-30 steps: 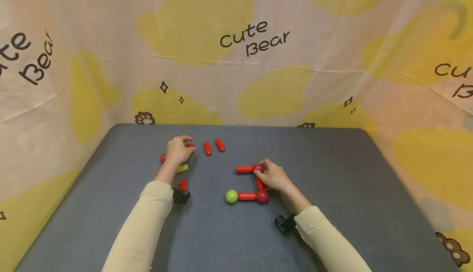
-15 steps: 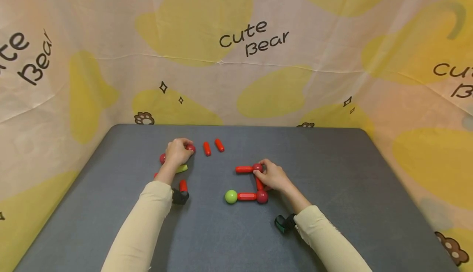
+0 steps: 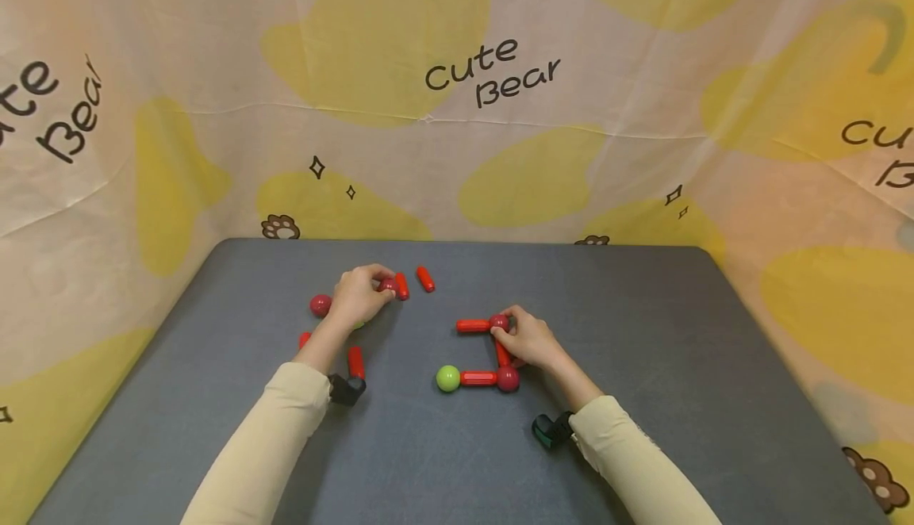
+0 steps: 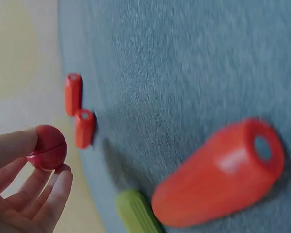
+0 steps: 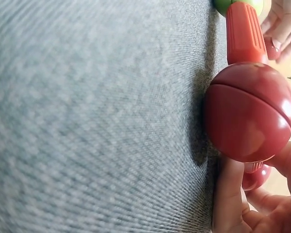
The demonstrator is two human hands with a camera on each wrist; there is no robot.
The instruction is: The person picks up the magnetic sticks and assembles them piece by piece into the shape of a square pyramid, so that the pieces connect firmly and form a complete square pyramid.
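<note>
My left hand [image 3: 357,296] pinches a dark red ball [image 4: 48,148] between thumb and fingers, raised off the table in the left wrist view. Beside that ball lies a loose red rod [image 3: 403,286]. My right hand [image 3: 530,340] grips a U-shaped assembly by its far right corner, around a dark red ball [image 3: 499,322] and an upright-running rod [image 3: 503,353]. From that corner a red rod [image 3: 473,325] points left with a free end. The near corner has another dark red ball [image 3: 508,379], joined by a red rod [image 3: 478,378] to a green ball [image 3: 448,378].
Another loose red rod [image 3: 425,278] lies at the back. Left of my left hand sits a dark red ball [image 3: 320,305]. Near my left wrist are a red rod [image 3: 356,362] and a partly hidden red rod [image 3: 305,339]. A green rod [image 4: 136,211] lies under that hand. Patterned cloth hangs behind the table.
My left hand has closed around the dark red ball and carried it right, toward the loose red rods. My right hand and the assembly have stayed put.
</note>
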